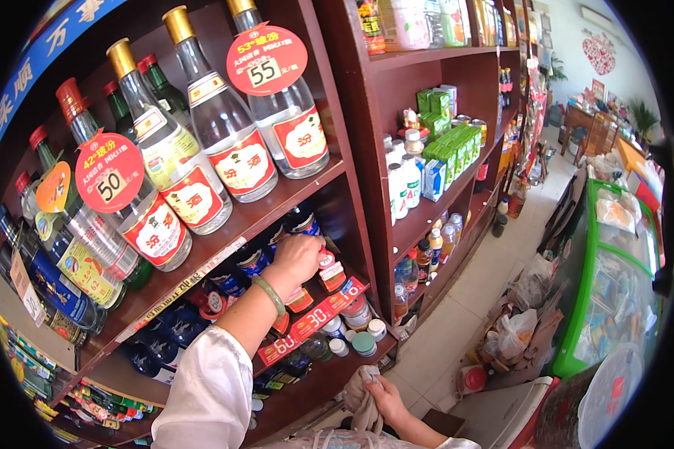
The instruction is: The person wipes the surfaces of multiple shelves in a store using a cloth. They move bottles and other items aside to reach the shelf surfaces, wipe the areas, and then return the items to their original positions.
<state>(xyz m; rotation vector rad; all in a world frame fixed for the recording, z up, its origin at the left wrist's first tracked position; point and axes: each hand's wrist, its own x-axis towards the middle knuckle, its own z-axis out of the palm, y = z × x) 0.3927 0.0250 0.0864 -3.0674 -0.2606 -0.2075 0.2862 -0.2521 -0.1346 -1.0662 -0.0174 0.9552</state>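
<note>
My left hand (pixel 296 259), with a green bangle at the wrist, reaches into the shelf bay below the large liquor bottles. Its fingers close around the top of a small bottle with a red label (pixel 332 276), and some fingertips are hidden. Beside that bottle, more small red-labelled bottles (pixel 299 300) stand behind a red price strip (pixel 317 319). Dark blue bottles (pixel 253 261) fill the space behind and left of the hand. Low in front of me, my right hand (pixel 388 399) grips a crumpled beige cloth (pixel 361 393).
Tall clear glass liquor bottles (pixel 241 163) with round price tags stand close above my left arm. Jars (pixel 364 343) sit under the price strip. At right are shelves with green drink cartons (pixel 452 149), a tiled aisle (pixel 455 303) and a green-rimmed chest freezer (pixel 581 297).
</note>
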